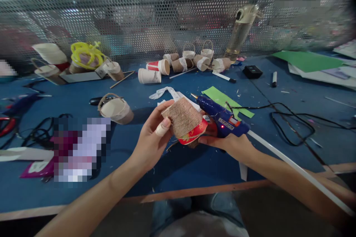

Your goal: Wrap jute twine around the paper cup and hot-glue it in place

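My left hand (151, 137) is closed around a paper cup (185, 118) wrapped in brown twine, tilted on its side. A red printed band near its rim is bare of twine. A pale wrap covers my left thumb. My right hand (236, 148) grips a blue glue gun (219, 116), its handle mostly hidden by the palm; the thumb reaches the cup's rim. The nozzle points up and left, and a red light shows on the body. A long white glue stick (294, 166) runs from its back over my right forearm. White lace (164, 92) lies behind the cup.
A small handled basket (118, 109) stands left. Several lace-trimmed cups (182, 64), stacked paper cups (150, 76) and a bottle (240, 31) line the back by a perforated metal screen (167, 14). Green paper (228, 102) and a black cord (292, 140) lie right; a purple packet (41, 168) left.
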Demonstrator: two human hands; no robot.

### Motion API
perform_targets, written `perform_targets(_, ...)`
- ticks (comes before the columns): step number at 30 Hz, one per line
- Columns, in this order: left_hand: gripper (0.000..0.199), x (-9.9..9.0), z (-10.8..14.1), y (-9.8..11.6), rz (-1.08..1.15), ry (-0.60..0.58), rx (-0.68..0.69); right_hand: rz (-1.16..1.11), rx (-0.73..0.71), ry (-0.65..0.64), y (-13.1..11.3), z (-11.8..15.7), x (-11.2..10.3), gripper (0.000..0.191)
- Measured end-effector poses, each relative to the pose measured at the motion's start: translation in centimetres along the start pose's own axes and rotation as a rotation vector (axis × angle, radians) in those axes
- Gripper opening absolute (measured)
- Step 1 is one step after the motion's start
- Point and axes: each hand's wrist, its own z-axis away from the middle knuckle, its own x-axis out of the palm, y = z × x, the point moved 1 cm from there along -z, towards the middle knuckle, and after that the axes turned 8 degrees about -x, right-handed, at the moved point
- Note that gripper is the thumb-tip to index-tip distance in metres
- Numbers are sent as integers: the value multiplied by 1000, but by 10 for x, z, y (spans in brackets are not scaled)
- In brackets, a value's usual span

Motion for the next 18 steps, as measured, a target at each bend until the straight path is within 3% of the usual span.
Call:
perform_targets(6, 38, -1, -1, 1, 3, 1, 13, 107, -6, 36, -5, 2, -2, 37)
perform_targets(14, 40, -6, -2, 8, -3, 82, 58, 361, -161, 55, -18, 1, -9, 15)
perform_targets(18, 40, -6, -3, 12, -27, 121, 83, 380, -167, 23, -23, 1, -9, 15)
